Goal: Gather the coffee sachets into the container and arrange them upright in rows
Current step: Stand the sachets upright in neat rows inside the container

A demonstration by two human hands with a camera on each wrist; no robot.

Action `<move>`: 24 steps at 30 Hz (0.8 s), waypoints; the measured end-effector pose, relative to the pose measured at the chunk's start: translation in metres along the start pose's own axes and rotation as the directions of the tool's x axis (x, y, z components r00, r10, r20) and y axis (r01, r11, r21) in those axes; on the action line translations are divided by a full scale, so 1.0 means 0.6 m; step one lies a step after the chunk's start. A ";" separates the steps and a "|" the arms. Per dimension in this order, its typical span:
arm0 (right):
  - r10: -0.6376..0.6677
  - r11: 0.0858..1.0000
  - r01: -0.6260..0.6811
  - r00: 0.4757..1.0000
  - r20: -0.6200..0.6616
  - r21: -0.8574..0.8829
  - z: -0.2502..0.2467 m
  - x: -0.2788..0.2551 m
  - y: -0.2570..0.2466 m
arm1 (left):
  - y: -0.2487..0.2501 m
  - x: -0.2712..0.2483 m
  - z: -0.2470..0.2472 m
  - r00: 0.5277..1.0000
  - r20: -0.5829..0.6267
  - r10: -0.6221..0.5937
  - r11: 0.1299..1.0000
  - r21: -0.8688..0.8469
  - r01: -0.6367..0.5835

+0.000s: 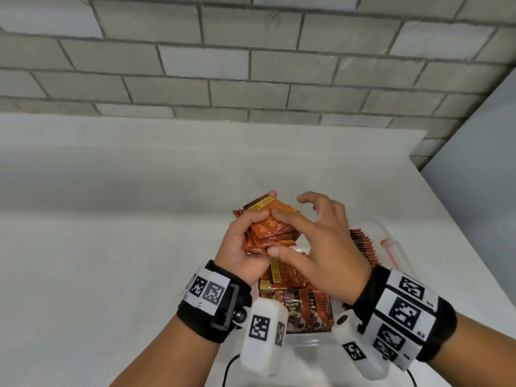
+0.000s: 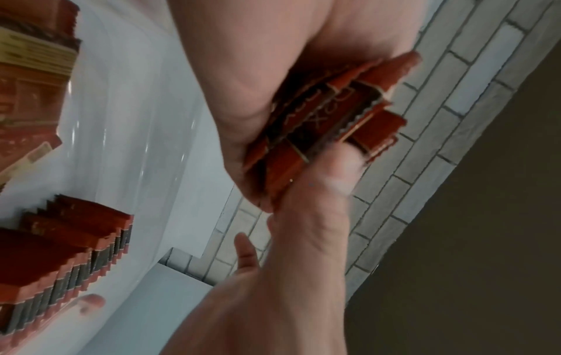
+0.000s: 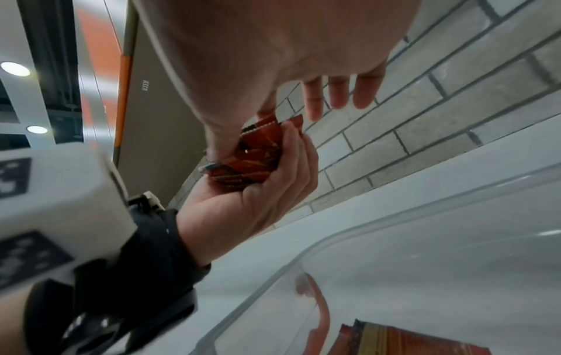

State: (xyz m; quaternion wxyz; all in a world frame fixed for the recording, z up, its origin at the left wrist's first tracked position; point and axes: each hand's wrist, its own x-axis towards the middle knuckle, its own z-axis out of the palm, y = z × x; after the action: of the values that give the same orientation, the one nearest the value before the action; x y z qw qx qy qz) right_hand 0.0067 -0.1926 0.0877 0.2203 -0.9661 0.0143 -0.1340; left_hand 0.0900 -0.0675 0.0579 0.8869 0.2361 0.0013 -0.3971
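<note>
Low in the frame, loose sachets [image 1: 296, 300] lie flat in the clear container [image 1: 391, 233], an upright row [image 1: 363, 247] at its right wall. Above centre, the left hand [image 1: 243, 244] grips a fanned bundle [image 1: 273, 227]; the right hand [image 1: 321, 247] pinches its edge with thumb and forefinger, other fingers spread. Best to square the bundle's edges before lowering it beside the row

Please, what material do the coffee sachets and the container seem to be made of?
The coffee sachets look like thin glossy printed film, perhaps foil-lined: they have zigzag-cut sealed edges and the bundle fans out unevenly in the left hand. The container looks like clear, smooth, rigid plastic: the table shows through its wall, and highlights run along its rounded rim.
</note>
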 end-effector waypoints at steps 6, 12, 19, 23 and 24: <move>-0.068 0.987 0.006 0.921 0.383 0.161 -0.044 0.027 -0.011 | 0.003 0.002 0.010 0.985 0.047 -0.164 0.966 0.209 0.151; -0.128 0.990 0.096 0.927 0.352 0.108 -0.039 0.035 -0.012 | -0.003 -0.003 0.011 0.969 0.177 -0.173 0.971 0.198 0.137; -0.060 0.974 -0.016 0.944 0.323 0.227 -0.036 0.029 -0.001 | 0.000 -0.007 0.010 0.975 0.114 -0.189 0.953 0.259 0.155; -0.035 0.976 -0.037 0.947 0.319 0.216 -0.035 0.029 -0.001 | 0.000 -0.007 0.008 0.967 0.136 -0.213 0.961 0.205 0.183; -0.041 0.977 -0.032 0.944 0.328 0.212 -0.035 0.029 -0.002 | -0.001 -0.007 0.007 0.968 0.138 -0.207 0.963 0.204 0.177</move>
State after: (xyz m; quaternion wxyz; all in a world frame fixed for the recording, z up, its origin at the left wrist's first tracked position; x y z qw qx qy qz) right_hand 0.0178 -0.2019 0.1105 0.3223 -0.9454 -0.0396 0.0287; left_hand 0.0859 -0.0668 0.0623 0.8147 0.2862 -0.0839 -0.4973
